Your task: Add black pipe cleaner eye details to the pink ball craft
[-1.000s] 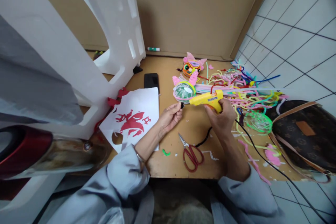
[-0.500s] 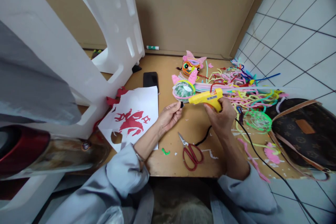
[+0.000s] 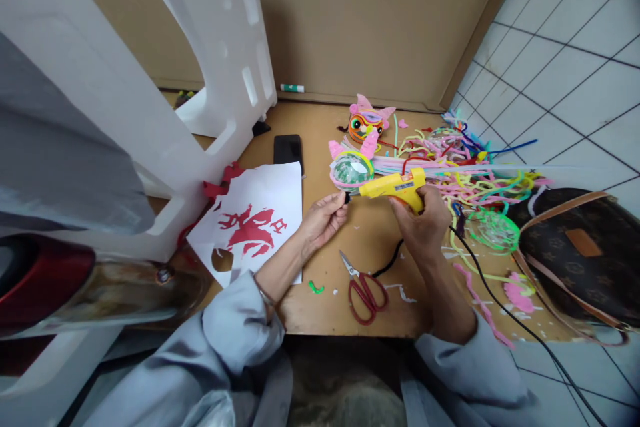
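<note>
My right hand is closed round the grip of a yellow glue gun, its nozzle pointing left. My left hand pinches a small black piece right at the nozzle tip. Just behind the nozzle lies a round green craft piece ringed in pink and yellow. The gun's black cable trails off to the lower right.
Red scissors lie near the board's front edge. A white sheet with a red paper cutting and a black phone lie left. Pipe cleaners and an owl figure lie behind; a brown bag sits right, white foam left.
Both hands hold nearly the same pose; the view has shifted only slightly.
</note>
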### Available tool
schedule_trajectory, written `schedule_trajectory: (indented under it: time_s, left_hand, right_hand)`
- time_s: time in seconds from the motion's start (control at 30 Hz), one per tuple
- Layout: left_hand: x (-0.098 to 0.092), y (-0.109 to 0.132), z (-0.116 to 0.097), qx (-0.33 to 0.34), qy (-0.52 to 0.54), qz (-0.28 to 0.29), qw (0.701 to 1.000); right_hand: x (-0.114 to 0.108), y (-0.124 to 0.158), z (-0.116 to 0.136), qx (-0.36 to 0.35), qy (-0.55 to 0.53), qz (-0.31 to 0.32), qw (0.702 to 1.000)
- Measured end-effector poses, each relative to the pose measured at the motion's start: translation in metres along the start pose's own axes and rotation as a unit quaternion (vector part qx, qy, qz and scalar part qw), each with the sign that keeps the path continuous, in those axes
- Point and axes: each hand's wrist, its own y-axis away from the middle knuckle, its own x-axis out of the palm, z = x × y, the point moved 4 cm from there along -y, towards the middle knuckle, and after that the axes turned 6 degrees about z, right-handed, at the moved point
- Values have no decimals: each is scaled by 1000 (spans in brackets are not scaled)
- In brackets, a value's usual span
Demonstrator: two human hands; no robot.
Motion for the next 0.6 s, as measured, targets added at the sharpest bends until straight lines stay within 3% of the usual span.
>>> schedule_trajectory:
  time_s: [0.6]
  left_hand:
    - [-3,-2,1,11,-1,17,1000]
  right_hand:
    - [-2,0,0,-39,-11,-3,999]
